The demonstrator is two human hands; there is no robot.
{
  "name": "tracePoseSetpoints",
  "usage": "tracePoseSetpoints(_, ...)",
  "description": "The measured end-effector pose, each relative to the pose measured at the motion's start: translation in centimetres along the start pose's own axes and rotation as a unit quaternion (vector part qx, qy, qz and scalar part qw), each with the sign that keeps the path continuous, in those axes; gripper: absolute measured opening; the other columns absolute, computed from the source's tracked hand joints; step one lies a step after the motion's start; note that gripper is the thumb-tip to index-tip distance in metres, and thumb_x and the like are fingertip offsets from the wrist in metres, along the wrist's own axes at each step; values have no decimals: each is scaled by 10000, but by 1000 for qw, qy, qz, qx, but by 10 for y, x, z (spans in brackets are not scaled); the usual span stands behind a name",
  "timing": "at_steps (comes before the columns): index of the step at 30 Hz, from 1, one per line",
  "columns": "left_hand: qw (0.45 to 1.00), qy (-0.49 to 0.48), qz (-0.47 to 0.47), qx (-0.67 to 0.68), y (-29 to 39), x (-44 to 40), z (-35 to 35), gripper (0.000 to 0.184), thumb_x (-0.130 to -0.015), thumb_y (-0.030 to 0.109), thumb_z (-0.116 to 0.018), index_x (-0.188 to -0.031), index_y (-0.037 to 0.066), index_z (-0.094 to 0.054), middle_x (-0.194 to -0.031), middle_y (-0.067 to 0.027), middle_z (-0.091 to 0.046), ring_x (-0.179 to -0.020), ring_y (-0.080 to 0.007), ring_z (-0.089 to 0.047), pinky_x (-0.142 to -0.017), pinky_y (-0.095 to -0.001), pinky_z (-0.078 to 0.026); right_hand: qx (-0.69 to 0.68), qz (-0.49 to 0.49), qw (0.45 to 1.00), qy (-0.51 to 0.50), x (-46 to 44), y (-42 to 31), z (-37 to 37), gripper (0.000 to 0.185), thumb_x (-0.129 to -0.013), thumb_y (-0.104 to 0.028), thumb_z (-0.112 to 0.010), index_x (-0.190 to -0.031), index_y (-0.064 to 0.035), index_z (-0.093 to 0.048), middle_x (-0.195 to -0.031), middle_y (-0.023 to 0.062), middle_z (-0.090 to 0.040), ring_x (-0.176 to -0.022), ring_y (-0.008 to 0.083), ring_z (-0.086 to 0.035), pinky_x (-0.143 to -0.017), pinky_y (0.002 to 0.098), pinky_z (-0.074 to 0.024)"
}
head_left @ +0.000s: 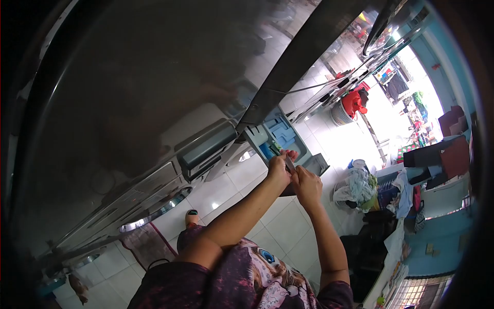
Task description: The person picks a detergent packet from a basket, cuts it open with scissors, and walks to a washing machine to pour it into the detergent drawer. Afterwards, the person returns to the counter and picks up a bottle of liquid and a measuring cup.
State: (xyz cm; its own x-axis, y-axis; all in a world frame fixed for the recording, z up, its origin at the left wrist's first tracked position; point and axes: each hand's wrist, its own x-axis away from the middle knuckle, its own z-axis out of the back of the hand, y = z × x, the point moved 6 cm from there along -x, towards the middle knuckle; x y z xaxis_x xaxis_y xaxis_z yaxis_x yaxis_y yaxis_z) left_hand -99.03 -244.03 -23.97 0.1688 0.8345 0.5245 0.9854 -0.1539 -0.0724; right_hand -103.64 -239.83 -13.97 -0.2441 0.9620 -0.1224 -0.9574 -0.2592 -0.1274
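My left hand and my right hand are close together, fingers closed around a small greyish sachet. Fingers cover most of it, so its print cannot be read. Both hands are over the near end of a pulled-out detergent drawer. Light blue and white compartments show inside the drawer, with something green close to my left fingers. The drawer's dark front panel sits just beyond my right hand.
A large dark glossy machine panel fills the upper left. Laundry baskets with clothes stand at the right. Farther back is another basket with red cloth. A mat lies on the white tiled floor.
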Motion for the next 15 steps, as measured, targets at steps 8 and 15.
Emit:
tracePoseSetpoints(8,997,-26,61,30,-3,-13,-1,85,-870,89,-359,-891,35,-422,-915,-96,-547,-766,-184,-563,-690,-278,-479,47,43,998,-11,-2,-1,9,177,-789,-248,-464,-742,-81,-501,-665,106,-563,-623,289,-559,-562,402,-433)
tracePoseSetpoints(15,998,-24,58,-17,-3,-20,2,94,-868,95,-360,-906,76,-443,-848,-45,-569,-698,-125,-545,-569,-274,-422,58,72,996,-16,-4,3,10,162,-784,-231,-479,-732,-79,-500,-655,96,-556,-631,273,-559,-555,388,-436)
